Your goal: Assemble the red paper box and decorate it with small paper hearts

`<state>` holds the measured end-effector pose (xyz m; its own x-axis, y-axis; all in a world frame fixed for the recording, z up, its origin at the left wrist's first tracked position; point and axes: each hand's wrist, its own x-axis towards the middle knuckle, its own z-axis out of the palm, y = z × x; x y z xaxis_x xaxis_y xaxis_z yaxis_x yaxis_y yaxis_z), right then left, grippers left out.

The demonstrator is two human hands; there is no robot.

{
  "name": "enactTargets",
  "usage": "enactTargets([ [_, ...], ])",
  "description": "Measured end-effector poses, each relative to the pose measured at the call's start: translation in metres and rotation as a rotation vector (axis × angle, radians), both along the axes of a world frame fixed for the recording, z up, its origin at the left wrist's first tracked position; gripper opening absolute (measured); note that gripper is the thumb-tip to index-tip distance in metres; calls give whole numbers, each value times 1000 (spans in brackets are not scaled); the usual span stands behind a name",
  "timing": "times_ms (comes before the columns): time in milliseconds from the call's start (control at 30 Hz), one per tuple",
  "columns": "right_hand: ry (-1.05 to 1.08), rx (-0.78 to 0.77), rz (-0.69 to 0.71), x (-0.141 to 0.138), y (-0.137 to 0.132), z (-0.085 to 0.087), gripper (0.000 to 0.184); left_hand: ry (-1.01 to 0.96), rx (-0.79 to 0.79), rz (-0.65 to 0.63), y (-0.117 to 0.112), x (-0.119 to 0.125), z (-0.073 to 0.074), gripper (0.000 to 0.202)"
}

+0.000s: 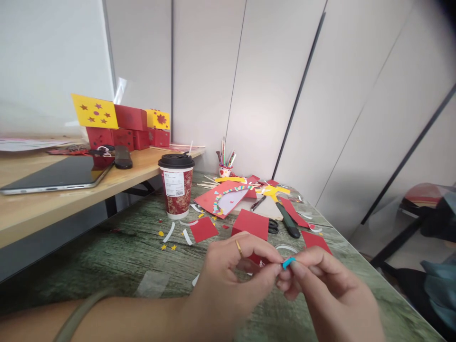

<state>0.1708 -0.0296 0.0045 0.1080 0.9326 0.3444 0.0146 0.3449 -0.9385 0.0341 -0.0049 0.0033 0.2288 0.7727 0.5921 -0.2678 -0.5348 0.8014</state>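
Between my two hands is a small bright blue piece [289, 262], a short bent strip that looks like paper. My left hand [235, 275], with a ring on one finger, pinches its left end with thumb and forefinger. The other end is pinched by my right hand [331, 289]. Just beyond my left hand stands a red paper box [250, 223], its lower part hidden by my fingers. Black scissors handles [273, 226] show behind the box. Further back lies a red card [210, 195] with a white area and an arc of small coloured bits.
A lidded coffee cup [177, 190] stands at the left, near a raised wooden shelf [71, 190] holding a tablet [60, 172] and red and yellow boxes [130, 118]. Paper scraps [204, 230], a dark green cutter [289, 221] and a pen pot [225, 170] lie or stand further off.
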Motion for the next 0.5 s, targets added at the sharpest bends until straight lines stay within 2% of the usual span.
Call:
enactTargets([
  [167,-27,10,-33,-2,1,1,13,25,89,-4,2,-1,-3,14],
  [333,-104,52,-88,-3,0,3,13,55,88,-8,3,-3,-2,5],
  [500,-125,85,-133,-5,-2,5,12,37,100,9,4,-3,-1,5],
])
